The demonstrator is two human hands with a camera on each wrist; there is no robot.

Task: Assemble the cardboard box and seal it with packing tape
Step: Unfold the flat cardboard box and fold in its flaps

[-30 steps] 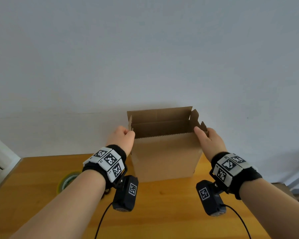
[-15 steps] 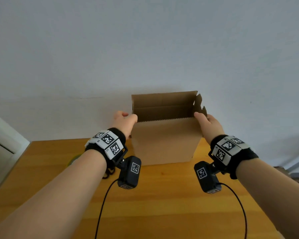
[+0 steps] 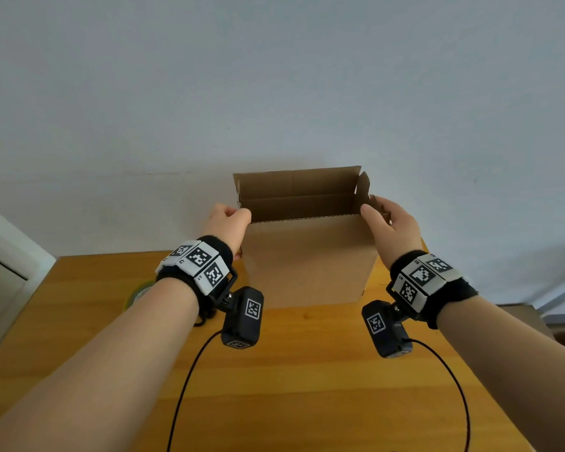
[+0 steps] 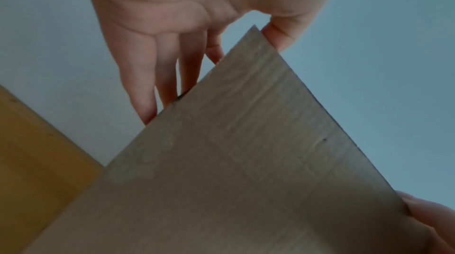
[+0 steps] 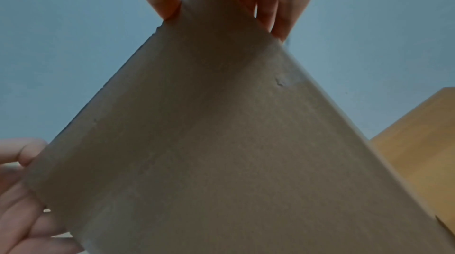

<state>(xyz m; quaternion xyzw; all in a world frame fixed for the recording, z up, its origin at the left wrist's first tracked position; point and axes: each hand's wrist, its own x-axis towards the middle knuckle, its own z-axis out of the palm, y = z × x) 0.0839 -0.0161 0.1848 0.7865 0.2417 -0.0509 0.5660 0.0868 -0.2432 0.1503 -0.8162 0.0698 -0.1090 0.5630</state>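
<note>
A: Entry, status check. The cardboard box (image 3: 307,256) stands upright on the wooden table (image 3: 307,370), pushed toward the far edge by the wall (image 3: 274,76), squared up, open end on top. The far top flap stands up; the right side flap tilts outward.

B: Hands?

A: Left hand (image 3: 226,223) is at the box's upper left corner. In the left wrist view the thumb sits on one face of the corner and the fingers (image 4: 147,87) lie straight along the other, so it pinches the corner. Right hand (image 3: 388,226) is at the upper right corner; in the right wrist view the thumb and fingers (image 5: 278,15) clamp the cardboard edge between them. Both hands grasp the box, neither is free.

B: Tape?

A: A roll of packing tape (image 3: 137,293) lies flat on the table to the left, mostly hidden behind the left forearm, well apart from both hands. Untouched, as far as visible.

B: Progress estimate?

A: Judgement: early to middle. Box is formed into shape. Whether the bottom is folded or taped cannot be told; the underside is hidden. Top flaps are not yet folded in, and no tape is visible on any face shown. Remaining: close the flaps, fetch the roll, seal the seam.
</note>
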